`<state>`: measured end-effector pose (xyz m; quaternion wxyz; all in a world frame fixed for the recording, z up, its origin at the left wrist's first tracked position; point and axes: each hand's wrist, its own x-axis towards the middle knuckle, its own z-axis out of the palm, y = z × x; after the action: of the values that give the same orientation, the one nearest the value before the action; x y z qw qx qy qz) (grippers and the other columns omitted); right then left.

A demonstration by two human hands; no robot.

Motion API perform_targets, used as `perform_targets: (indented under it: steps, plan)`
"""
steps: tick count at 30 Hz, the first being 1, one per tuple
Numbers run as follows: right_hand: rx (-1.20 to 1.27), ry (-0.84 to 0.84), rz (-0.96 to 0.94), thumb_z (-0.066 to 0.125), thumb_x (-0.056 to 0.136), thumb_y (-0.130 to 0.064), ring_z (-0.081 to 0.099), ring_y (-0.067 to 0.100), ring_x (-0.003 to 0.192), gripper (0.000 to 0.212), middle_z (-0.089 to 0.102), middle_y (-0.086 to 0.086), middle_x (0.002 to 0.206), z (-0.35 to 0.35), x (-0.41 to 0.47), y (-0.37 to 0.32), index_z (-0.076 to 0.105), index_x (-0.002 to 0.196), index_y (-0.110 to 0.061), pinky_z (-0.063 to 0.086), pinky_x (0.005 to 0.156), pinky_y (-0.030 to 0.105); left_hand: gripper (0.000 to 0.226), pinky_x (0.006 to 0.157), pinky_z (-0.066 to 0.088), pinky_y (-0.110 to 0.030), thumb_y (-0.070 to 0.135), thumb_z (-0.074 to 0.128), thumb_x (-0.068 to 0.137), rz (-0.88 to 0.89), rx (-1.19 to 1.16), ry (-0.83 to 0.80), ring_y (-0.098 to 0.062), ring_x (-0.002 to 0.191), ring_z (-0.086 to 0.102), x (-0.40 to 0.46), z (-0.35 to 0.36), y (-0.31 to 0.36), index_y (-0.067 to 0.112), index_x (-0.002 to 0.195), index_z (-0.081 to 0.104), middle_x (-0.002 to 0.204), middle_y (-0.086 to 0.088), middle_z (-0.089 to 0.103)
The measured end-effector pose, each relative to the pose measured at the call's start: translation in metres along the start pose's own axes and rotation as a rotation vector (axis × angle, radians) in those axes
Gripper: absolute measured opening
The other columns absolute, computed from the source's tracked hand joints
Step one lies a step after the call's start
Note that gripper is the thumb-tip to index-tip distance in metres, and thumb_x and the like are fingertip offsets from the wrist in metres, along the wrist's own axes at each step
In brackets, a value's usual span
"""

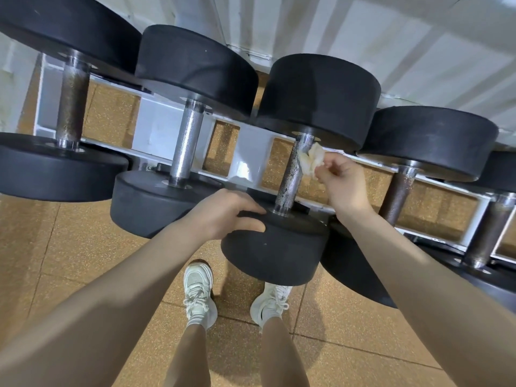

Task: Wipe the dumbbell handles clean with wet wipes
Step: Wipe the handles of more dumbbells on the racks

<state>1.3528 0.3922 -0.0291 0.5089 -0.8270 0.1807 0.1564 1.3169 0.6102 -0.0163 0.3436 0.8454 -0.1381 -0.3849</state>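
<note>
Item: speckled, rust-spotted knurled steel dumbbell handle, third along the rack, set between two black round rubber heads; the near head overhangs the front rail.

Crumpled off-white wet wipe: touches the handle's upper right side, just below the far collar, probably starting a downward pass.

Right hand: fingers curled closed, pinching the wipe at the fingertips so the bunched cloth leads onto the metal.

Left hand: fingers spread flat over the near head's rim, gripping nothing; apparently steadies the dumbbell against rolling.

White steel rack: cradles the row, leaving the handles exposed.

Neighbouring handles: bright chrome one to the left, brown rusted one to the right.

Speckled tan rubber floor; white laced trainers below.
</note>
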Motion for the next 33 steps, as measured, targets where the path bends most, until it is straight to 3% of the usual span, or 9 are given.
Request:
perform_targets:
  steps: [4, 7, 10, 14, 16, 20, 26, 29, 33]
  plan:
    - [-0.681, 0.008, -0.733, 0.049, 0.078, 0.007, 0.062, 0.032, 0.086, 0.03, 0.069, 0.018, 0.095, 0.01, 0.006, -0.006, 0.066, 0.102, 0.001, 0.051, 0.074, 0.03, 0.045, 0.099, 0.036, -0.023, 0.036, 0.068, 0.079, -0.009, -0.004, 0.018, -0.016, 0.115, 0.054, 0.001, 0.002, -0.002, 0.016, 0.119, 0.063, 0.122, -0.002, 0.062]
    - [-0.943, -0.045, -0.947, 0.052, 0.061, 0.007, 0.062, 0.032, 0.087, 0.037, 0.069, 0.018, 0.094, 0.02, 0.021, -0.011, 0.067, 0.095, 0.002, 0.055, 0.07, 0.037, 0.046, 0.1, 0.038, -0.027, 0.039, 0.068, 0.078, -0.02, -0.048, 0.027, -0.013, 0.115, 0.053, 0.0, 0.004, -0.005, 0.018, 0.119, 0.063, 0.122, 0.002, 0.061]
    - [-1.191, -0.117, -0.927, 0.054, 0.061, 0.004, 0.063, 0.032, 0.082, 0.034, 0.07, 0.016, 0.089, 0.028, 0.032, -0.018, 0.068, 0.091, 0.0, 0.052, 0.069, 0.033, 0.046, 0.099, 0.038, -0.023, 0.04, 0.067, 0.078, -0.022, -0.076, 0.024, -0.009, 0.114, 0.053, 0.0, 0.005, -0.007, 0.02, 0.119, 0.063, 0.121, 0.005, 0.061]
    - [-1.422, -0.215, -0.725, 0.046, 0.084, 0.001, 0.049, 0.03, 0.116, 0.046, 0.057, 0.011, 0.125, 0.036, 0.027, -0.03, 0.045, 0.129, -0.008, 0.04, 0.093, 0.037, 0.046, 0.1, 0.038, -0.026, 0.043, 0.066, 0.079, -0.032, -0.077, 0.019, -0.008, 0.114, 0.052, 0.0, 0.005, -0.008, 0.021, 0.119, 0.063, 0.122, 0.007, 0.06]
    - [-1.41, -0.24, -0.611, 0.039, 0.087, 0.004, 0.052, 0.033, 0.112, 0.048, 0.052, 0.013, 0.13, 0.036, 0.021, -0.038, 0.037, 0.134, -0.006, 0.043, 0.086, 0.039, 0.046, 0.101, 0.038, -0.026, 0.044, 0.065, 0.079, -0.034, -0.07, 0.01, -0.008, 0.114, 0.051, 0.001, 0.004, -0.008, 0.022, 0.12, 0.062, 0.122, 0.007, 0.059]
    - [-1.43, -0.284, -0.492, 0.042, 0.083, 0.012, 0.063, 0.035, 0.093, 0.06, 0.059, 0.014, 0.116, 0.04, 0.019, -0.044, 0.027, 0.138, -0.005, 0.039, 0.058, 0.035, 0.047, 0.101, 0.037, -0.026, 0.045, 0.063, 0.08, -0.039, -0.056, -0.01, -0.008, 0.115, 0.05, 0.001, 0.002, -0.007, 0.023, 0.121, 0.061, 0.123, 0.008, 0.058]
    - [-1.362, -0.536, -0.432, 0.041, 0.088, 0.005, 0.051, 0.027, 0.071, 0.05, 0.049, 0.005, 0.077, 0.044, 0.003, -0.042, 0.03, 0.133, -0.012, 0.041, 0.056, 0.034, 0.048, 0.1, 0.037, -0.027, 0.045, 0.061, 0.082, -0.033, -0.028, -0.032, -0.01, 0.116, 0.05, 0.001, 0.002, -0.005, 0.022, 0.124, 0.059, 0.125, 0.006, 0.057]
    - [-1.339, -0.744, -0.41, 0.039, 0.093, -0.005, 0.055, 0.026, 0.076, 0.024, 0.052, 0.005, 0.081, 0.041, -0.01, -0.036, 0.04, 0.117, -0.01, 0.049, 0.065, 0.034, 0.048, 0.1, 0.039, -0.032, 0.045, 0.061, 0.082, -0.025, -0.015, -0.043, -0.011, 0.116, 0.05, 0.001, 0.001, -0.004, 0.022, 0.124, 0.059, 0.125, 0.005, 0.058]
    - [-1.458, -0.455, -0.575, 0.052, 0.087, -0.006, 0.066, 0.027, 0.081, 0.039, 0.065, 0.006, 0.102, 0.028, 0.015, -0.042, 0.041, 0.124, -0.01, 0.044, 0.053, 0.03, 0.047, 0.101, 0.038, -0.03, 0.046, 0.062, 0.081, -0.046, -0.034, -0.041, -0.01, 0.117, 0.049, 0.002, 0.001, -0.005, 0.024, 0.123, 0.059, 0.125, 0.008, 0.056]
